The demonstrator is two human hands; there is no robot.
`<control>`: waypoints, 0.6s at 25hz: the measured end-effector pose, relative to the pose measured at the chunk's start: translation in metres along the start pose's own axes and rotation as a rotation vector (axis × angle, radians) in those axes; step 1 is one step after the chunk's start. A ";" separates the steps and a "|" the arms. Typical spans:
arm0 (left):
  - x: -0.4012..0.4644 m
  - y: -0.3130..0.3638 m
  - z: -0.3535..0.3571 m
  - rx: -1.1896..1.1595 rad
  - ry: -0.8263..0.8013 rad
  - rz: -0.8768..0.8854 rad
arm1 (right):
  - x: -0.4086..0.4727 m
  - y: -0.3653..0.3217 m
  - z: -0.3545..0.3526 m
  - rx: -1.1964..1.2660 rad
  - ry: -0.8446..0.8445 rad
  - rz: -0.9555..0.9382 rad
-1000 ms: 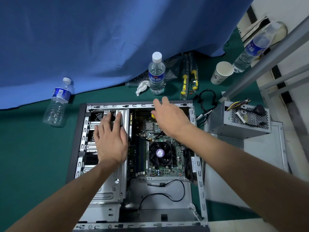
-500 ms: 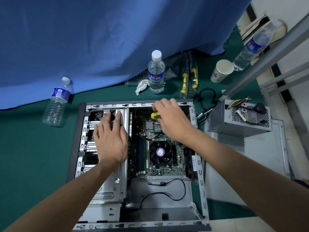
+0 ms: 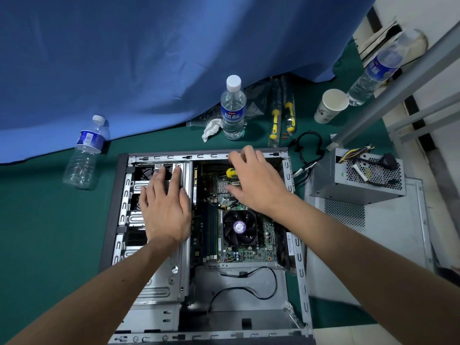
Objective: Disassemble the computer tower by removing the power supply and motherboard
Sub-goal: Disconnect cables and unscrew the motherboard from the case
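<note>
While the open grey metal computer tower [image 3: 296,247] lies on its side on the green cloth, the left hand [image 3: 165,207] rests flat, fingers straight, on its silver drive cage [image 3: 174,277]; the right hand [image 3: 256,181] hovers with spread fingers over the green motherboard [image 3: 251,250], a yellow-handled screwdriver [image 3: 232,172] beneath its fingers, whether gripped cannot be told; the grey boxy power supply [image 3: 358,180] sits outside, right of the case.

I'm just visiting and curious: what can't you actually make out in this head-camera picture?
- Screwdriver: only its yellow handle shows; the right hand hides the rest, so the grip is unclear.
- Motherboard: its upper part is behind that hand; screws are too small to see.
- Drive cage: partly under the left hand.
- Case: bottom cut off by the frame edge.
- Bottle label: too small to read.
</note>
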State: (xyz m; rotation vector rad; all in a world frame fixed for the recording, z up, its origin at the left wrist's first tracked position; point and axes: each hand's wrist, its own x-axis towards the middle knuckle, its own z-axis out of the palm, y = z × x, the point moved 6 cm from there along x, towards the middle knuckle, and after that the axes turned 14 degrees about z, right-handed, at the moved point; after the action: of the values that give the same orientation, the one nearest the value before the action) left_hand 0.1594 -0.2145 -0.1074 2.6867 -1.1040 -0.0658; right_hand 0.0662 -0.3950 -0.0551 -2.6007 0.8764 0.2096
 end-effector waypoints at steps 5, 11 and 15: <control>-0.001 0.000 0.001 0.009 -0.003 -0.002 | 0.000 0.002 -0.001 0.054 0.019 -0.043; -0.001 -0.001 0.002 0.007 -0.007 0.000 | -0.009 0.017 0.015 -0.008 -0.061 0.089; -0.001 -0.001 0.001 0.004 -0.008 -0.001 | -0.017 0.027 0.021 -0.122 -0.087 0.043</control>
State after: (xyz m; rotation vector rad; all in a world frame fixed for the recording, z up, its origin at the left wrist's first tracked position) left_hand 0.1591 -0.2135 -0.1090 2.6929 -1.1067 -0.0741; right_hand 0.0358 -0.3971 -0.0784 -2.6628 0.9163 0.3960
